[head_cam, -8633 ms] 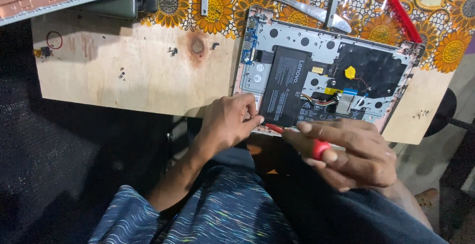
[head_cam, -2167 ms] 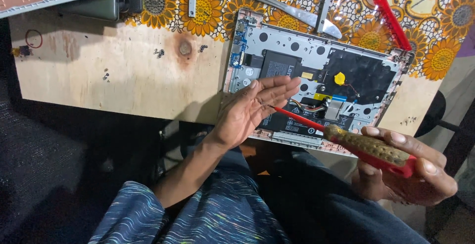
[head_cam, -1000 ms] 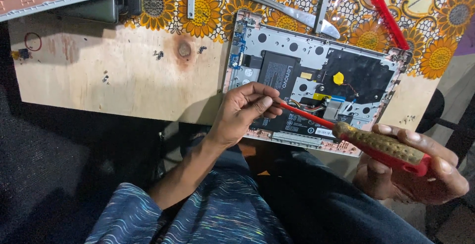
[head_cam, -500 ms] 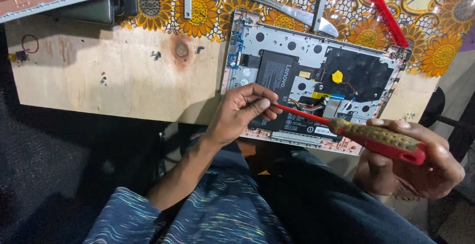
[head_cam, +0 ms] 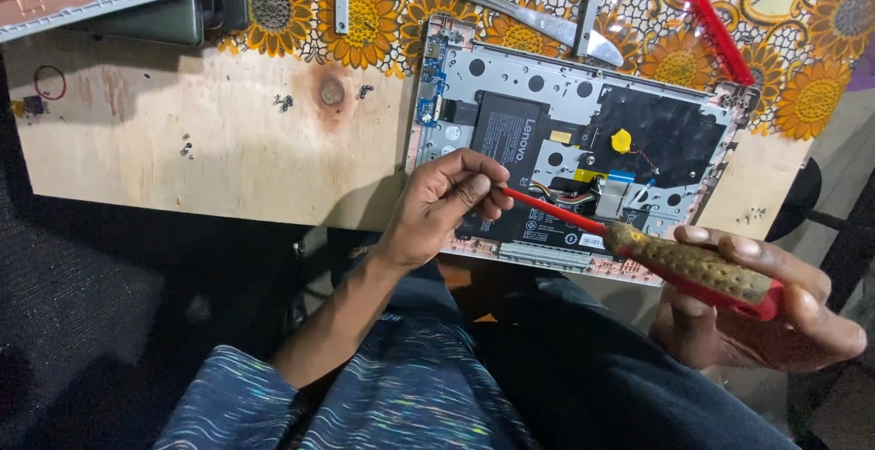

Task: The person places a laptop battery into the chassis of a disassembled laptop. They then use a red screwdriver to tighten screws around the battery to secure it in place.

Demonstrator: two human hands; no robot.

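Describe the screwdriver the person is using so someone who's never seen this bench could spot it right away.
Start at the opened laptop lying on the plywood board. Over its near edge slants a screwdriver: the right hand grips its yellowish, red-capped handle, and the left hand pinches the tip of its red shaft. The other red tool lies untouched beyond the laptop.

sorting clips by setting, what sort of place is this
Probably a small, informal electronics repair bench. An opened laptop chassis with its black battery exposed lies on a bare plywood board, loose small screws sit nearby, and the right hand holds a red-shafted screwdriver.
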